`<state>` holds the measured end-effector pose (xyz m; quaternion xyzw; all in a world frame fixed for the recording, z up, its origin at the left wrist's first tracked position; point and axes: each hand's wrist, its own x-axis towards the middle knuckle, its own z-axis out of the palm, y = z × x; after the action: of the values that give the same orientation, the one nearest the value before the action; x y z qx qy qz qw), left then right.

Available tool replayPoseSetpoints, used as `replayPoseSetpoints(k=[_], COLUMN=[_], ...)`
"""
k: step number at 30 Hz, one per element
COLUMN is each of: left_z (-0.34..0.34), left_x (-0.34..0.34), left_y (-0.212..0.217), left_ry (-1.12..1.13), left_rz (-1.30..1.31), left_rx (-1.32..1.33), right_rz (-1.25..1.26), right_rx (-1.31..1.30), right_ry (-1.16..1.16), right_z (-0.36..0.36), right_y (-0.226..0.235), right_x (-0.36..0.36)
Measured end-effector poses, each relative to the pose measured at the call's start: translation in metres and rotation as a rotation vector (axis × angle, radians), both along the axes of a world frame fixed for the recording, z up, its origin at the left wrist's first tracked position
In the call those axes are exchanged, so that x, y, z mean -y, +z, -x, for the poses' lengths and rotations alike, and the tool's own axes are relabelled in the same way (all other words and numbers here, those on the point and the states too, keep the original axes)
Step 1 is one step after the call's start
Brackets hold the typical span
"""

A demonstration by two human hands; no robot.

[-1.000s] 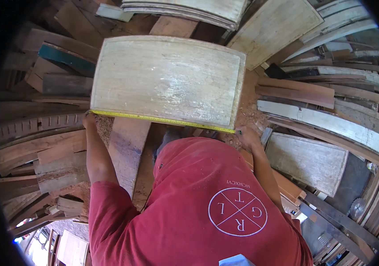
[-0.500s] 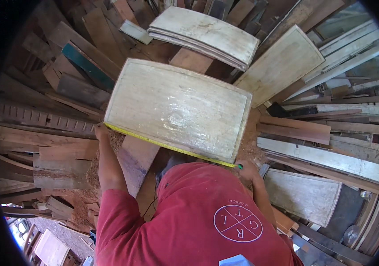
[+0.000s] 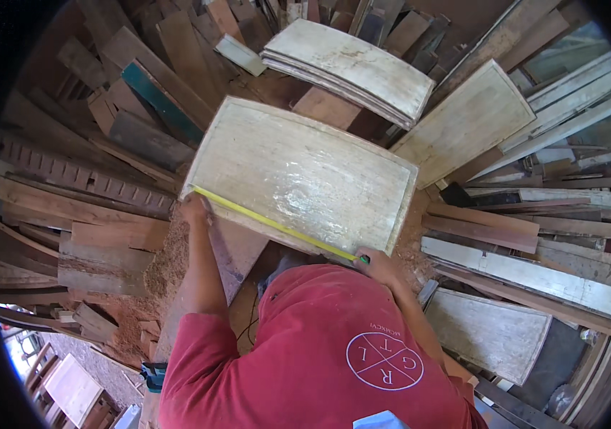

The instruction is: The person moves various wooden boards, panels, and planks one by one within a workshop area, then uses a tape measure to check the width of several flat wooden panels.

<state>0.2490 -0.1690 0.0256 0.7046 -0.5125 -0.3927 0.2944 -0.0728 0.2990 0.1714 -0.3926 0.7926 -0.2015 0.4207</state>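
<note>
A pale wooden panel (image 3: pixel 305 154) with a bowed far edge lies in front of me, its surface shiny in the middle. The yellow blade of a tape measure (image 3: pixel 270 221) stretches across its face, just inside the near edge. At the panel's left near corner, my left hand (image 3: pixel 195 209) is closed on the blade's end. My right hand (image 3: pixel 383 267) grips the tape measure's case by the right near corner; only a bit of green shows between the fingers. Both forearms reach out from red sleeves.
Beyond the panel is a stack of similar pale panels (image 3: pixel 352 64), with another panel (image 3: pixel 470 121) leaning to its right. One more panel (image 3: pixel 488 332) lies near right. Loose boards (image 3: pixel 119 193) crowd both sides, and sawdust (image 3: pixel 166 268) covers the floor at left.
The tape has shifted from along the panel's near edge onto its face. My left hand has moved right and inward, my right hand left and slightly forward. The whole view has shifted a little.
</note>
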Motion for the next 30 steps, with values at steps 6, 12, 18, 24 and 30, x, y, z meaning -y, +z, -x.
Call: replayPoseSetpoints(k=[6, 12, 18, 24, 30], left_z=[0.07, 0.048, 0.018, 0.049, 0.084], left_x=[-0.096, -0.125, -0.1, -0.101, -0.15], left_y=[0.056, 0.038, 0.004, 0.03, 0.048], left_ry=[-0.214, -0.164, -0.095, -0.056, -0.052], left_rz=[-0.05, 0.026, 0.051, -0.015, -0.032], left_rx=[-0.192, 0.294, 0.448, 0.607, 0.462], right_rz=[0.089, 0.192, 0.434, 0.673, 0.46], right_rx=[0.141, 0.853, 1.068, 0.951, 0.867], right_ry=[-0.47, -1.124, -1.41, -1.538, -1.563], right_z=[-0.008, 0.004, 0.025, 0.069, 0.087], right_y=[-0.061, -0.032, -0.057, -0.063, -0.058], right_x=[-0.022, -0.056, -0.083, -0.085, -0.077])
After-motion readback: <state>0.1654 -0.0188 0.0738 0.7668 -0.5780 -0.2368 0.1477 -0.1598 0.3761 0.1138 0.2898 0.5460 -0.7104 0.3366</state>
